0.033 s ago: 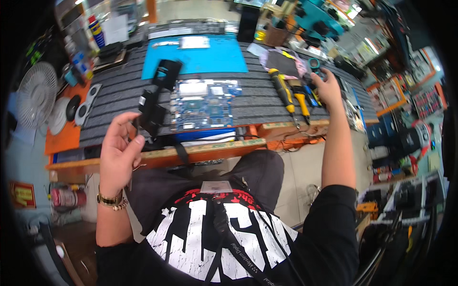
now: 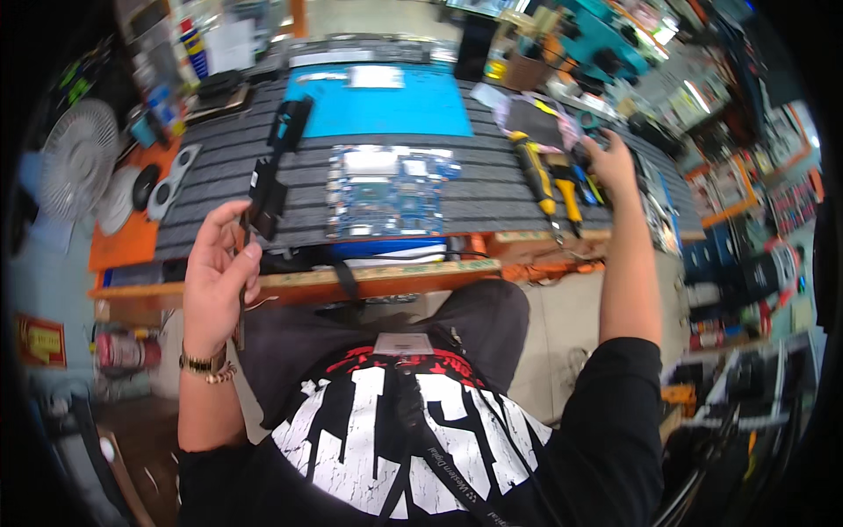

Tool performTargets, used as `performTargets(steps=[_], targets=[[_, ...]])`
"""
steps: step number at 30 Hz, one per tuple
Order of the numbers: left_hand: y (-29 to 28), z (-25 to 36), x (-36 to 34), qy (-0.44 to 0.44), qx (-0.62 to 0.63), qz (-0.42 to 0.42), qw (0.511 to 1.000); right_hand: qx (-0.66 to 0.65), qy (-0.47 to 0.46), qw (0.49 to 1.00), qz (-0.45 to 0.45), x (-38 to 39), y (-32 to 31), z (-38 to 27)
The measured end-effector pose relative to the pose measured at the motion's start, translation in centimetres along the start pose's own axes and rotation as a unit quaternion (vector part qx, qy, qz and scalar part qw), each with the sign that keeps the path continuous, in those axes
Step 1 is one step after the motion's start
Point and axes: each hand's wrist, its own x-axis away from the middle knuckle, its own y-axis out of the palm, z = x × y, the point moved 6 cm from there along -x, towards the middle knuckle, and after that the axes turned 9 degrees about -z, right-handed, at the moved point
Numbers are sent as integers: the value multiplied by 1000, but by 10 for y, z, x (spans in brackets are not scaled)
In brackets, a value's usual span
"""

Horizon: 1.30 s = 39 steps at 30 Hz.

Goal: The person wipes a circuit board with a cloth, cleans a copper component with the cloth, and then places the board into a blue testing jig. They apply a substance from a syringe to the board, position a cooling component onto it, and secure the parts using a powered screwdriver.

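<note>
My left hand [image 2: 221, 263] pinches the near end of a long, narrow black part [image 2: 268, 189] between thumb and fingers. The part slants up and away over the striped grey mat [image 2: 303, 202], its outline uneven, with a small white label near its middle. To its right lies a blue circuit board [image 2: 386, 193] with silver shields and chips. My right hand [image 2: 613, 165] reaches among tools at the right side of the table, its thumb and forefinger apart. Beside it are a yellow-handled brush [image 2: 569, 198] and a yellow-and-black screwdriver [image 2: 536, 176]. Its other fingers are partly hidden.
A blue pad [image 2: 395, 110] lies at the back, with a keyboard-like strip [image 2: 378, 53] behind it. A white fan [image 2: 81, 158] stands at the left. Scissors [image 2: 590, 121] and a cup of tools [image 2: 527, 70] are at the back right. An open drawer edge [image 2: 395, 274] runs along the front.
The black part has swung left, off the circuit board's left edge, and looks narrower. My right hand stays by the tools with little movement. The whole view has shifted slightly.
</note>
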Motion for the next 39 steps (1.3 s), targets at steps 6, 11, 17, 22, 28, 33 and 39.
performTargets(steps=[6, 11, 17, 22, 28, 33, 39], targets=[[-61, -8, 26, -25, 70, 67, 995, 237, -44, 968, 71, -137, -3, 102], [-101, 6, 50, -84, -106, 134, 982, 216, -37, 975, 48, -151, 57, 88], [-131, 10, -5, -46, -450, 138, 881, 238, -11, 969, 69, -128, 27, 87], [-133, 0, -39, 8, -638, 102, 763, 52, -236, 960, 144, -2, 34, -51], [-138, -12, -85, 65, -665, 59, 742, -136, -437, 865, -205, 268, 82, -215], [-148, -11, -97, 41, -691, 26, 721, -94, -455, 860, -212, 336, 133, -259], [-146, -6, -87, 31, -697, 50, 715, -65, -415, 897, -140, 354, 165, -258]])
